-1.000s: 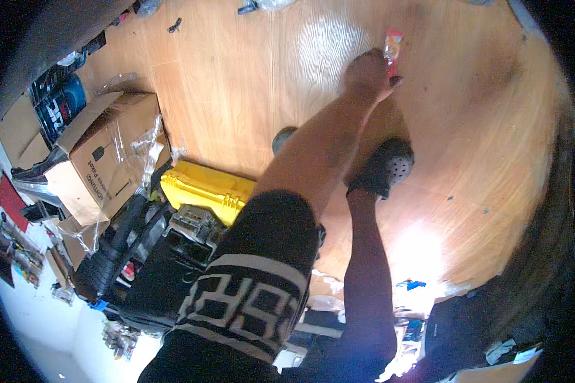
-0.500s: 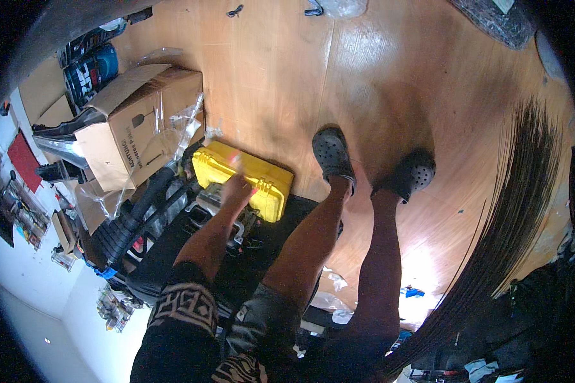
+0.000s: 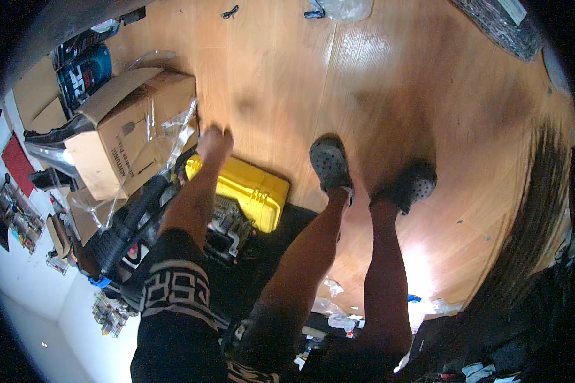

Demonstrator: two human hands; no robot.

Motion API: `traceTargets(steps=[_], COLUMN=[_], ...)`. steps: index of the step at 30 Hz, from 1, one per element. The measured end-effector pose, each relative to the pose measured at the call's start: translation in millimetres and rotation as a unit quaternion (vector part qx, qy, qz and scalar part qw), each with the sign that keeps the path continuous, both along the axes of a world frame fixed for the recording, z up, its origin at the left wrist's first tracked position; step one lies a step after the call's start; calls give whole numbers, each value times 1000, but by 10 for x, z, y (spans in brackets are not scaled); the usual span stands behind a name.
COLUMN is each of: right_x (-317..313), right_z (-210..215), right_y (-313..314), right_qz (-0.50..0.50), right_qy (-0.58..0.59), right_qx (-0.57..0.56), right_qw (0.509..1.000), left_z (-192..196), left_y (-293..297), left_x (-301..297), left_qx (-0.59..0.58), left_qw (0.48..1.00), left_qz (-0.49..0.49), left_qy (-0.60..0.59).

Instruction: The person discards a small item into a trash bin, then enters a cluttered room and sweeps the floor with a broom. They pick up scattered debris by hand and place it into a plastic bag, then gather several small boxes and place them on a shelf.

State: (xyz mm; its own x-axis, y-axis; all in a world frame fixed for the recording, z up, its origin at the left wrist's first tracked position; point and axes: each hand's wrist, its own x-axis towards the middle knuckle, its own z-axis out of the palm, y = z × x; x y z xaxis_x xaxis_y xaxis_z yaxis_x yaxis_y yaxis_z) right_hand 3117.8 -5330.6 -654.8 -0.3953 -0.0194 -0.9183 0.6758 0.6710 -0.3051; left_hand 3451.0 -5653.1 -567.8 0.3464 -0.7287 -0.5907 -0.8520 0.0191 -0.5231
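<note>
My left hand (image 3: pixel 215 142) hangs over the far-left end of a yellow hard case (image 3: pixel 252 185), by the cardboard box. Its fingers look curled in, and whatever they may hold is hidden. My left forearm crosses above the near-left part of the case. The case appears closed, with latches on its near side, and lies on the floor. Right beside it, a grey metal-and-black device (image 3: pixel 230 226), whose kind I cannot make out, rests on something black. My right hand is out of view.
An open cardboard box (image 3: pixel 140 137) with loose clear plastic stands at the left, near a dark blue container (image 3: pixel 86 73). My feet in dark clogs (image 3: pixel 330 159) are on the wooden floor (image 3: pixel 268 83). A wrapped bundle (image 3: pixel 501 25) lies far right; long dark strands hang at the right.
My left hand has moved away from the middle of the yellow case, up and left to its far-left end. The case's near side and the metal device show more. The view has shifted slightly.
</note>
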Motion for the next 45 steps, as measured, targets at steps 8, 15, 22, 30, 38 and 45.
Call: traceTargets(steps=[8, 15, 22, 30, 38, 45], right_x=[78, -26, -7, 27, -83, -122], right_z=[-308, -300, -184, -191, 200, 2638], right_y=[154, 5, -60, -79, -162, 133], right_qz=[-18, -29, -54, -69, -35, 167], right_qy=[10, 35, 39, 26, 28, -56], right_qx=[12, 18, 18, 14, 13, 32], right_qw=[1000, 999, 998, 997, 999, 984], left_z=[-1570, -1441, -1053, -1197, -711, 489], left_y=[-2480, -1243, -1572, -1649, -782, 148], left_x=[-1063, -1234, -2346, -3168, -2392, -1622], left_qx=[-55, -196, -340, -253, -188, -143], left_qw=[883, 913, 744, 843, 847, 870], left_qz=[-466, -186, -211, -287, -319, -247], left_qy=[-14, 307, 535, 378, 382, 402])
